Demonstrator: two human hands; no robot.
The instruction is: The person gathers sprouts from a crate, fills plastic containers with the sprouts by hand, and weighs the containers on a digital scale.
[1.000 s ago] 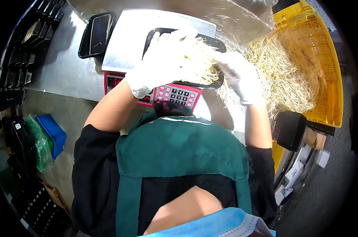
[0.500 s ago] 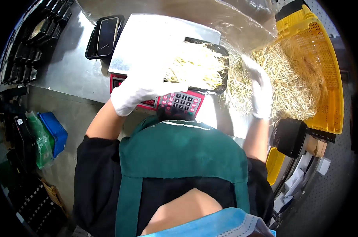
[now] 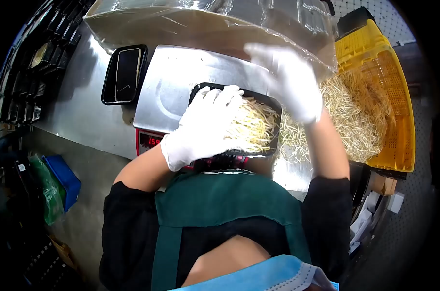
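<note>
A black tray filled with bean sprouts rests on the metal platform of a red weighing scale. My left hand, in a white glove, lies over the left part of the tray, fingers extended and spread across the sprouts. My right hand, also gloved, is raised above the tray's far right corner. Its fingers stretch toward the far side, smeared by motion, with nothing visible in them. A loose heap of bean sprouts lies to the right of that hand.
A yellow perforated basket lies tipped behind the heap. Plastic-wrapped stacks stand along the far side. Left of the scale, a phone sits in a black tray. Stacked black trays fill the far left.
My right hand has moved up and left from beside the heap toward the plastic-wrapped stacks. My left hand has shifted onto the sprouts. The whole view has also shifted, bringing the stacks into sight.
</note>
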